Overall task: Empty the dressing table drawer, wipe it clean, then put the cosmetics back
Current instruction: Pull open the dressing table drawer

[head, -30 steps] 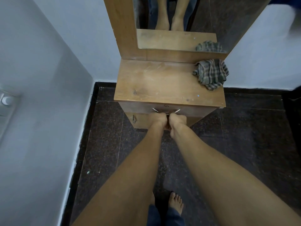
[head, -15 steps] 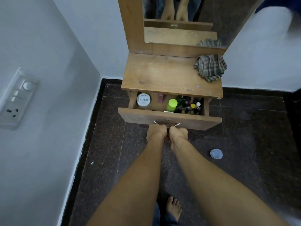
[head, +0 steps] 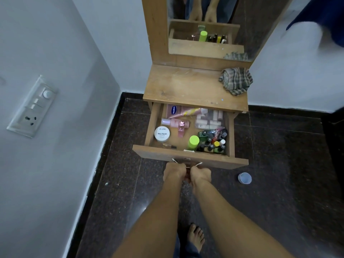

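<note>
While standing barefoot before the dressing table [head: 186,86], grips the handle [head: 174,161] on the drawer [head: 229,161] front with both fists. Left hand [head: 174,172] curled round the handle's left end, right hand [head: 200,174] curled round its right end, knuckles close together below the front panel. Holds the drawer drawn far out from under the tabletop, all cosmetics inside and in plain sight. Near the front left corner, a white jar [head: 162,134] marked nail polish, upright. Behind it, a pink bottle [head: 175,122] on its side and, along the back, a pink tube [head: 183,111] lying flat. At back right, a clear pack of pale sticks [head: 209,119]. Near the front middle, a bottle with a lime-green cap [head: 193,142], upright. Just beside it, filling the front right corner, a crowd of small nail polish bottles [head: 213,141], touching one another. On the tabletop's far right corner, a checked cloth [head: 236,81], bunched, well apart from both hands. In the mirror [head: 251,25] above, reflections of drawer and cloth. On the dark floor [head: 288,164], right of the drawer, a small pale blue cup [head: 244,177]. On the left wall, a switch panel [head: 32,107].
</note>
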